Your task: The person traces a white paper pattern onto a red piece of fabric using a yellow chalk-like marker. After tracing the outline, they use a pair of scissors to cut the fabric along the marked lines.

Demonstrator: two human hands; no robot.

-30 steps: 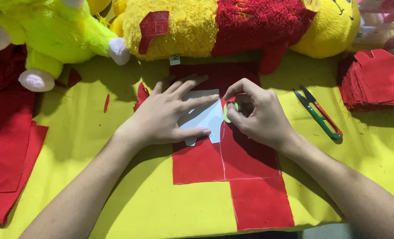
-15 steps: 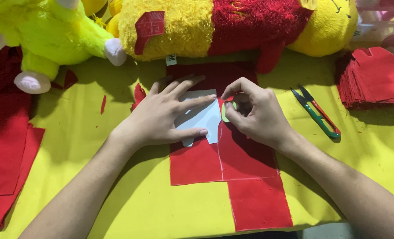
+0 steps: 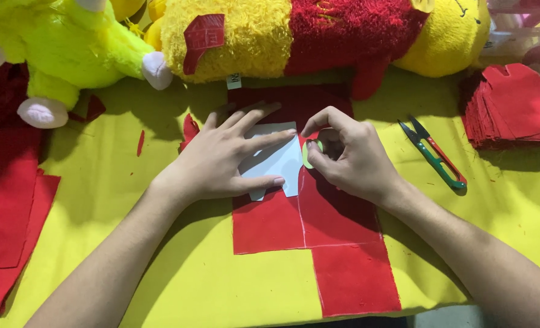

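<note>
My left hand (image 3: 224,159) lies flat with spread fingers on a pale grey card template (image 3: 280,164), pressing it onto a sheet of red felt (image 3: 318,243). My right hand (image 3: 352,158) pinches a small light-green chalk piece (image 3: 307,155) against the template's right edge. A thin pale line runs down the felt below the template. The felt lies on a yellow cloth (image 3: 179,285).
Green-handled thread snips (image 3: 435,155) lie right of my right hand. A stack of cut red felt pieces (image 3: 516,109) sits at the far right. Red fabric (image 3: 6,206) lies at the left. A yellow-and-red plush toy (image 3: 294,36) and a lime-green plush (image 3: 69,54) line the far edge.
My right hand has slid the chalk a little down along the template's right edge. My left hand stays pressed on the template.
</note>
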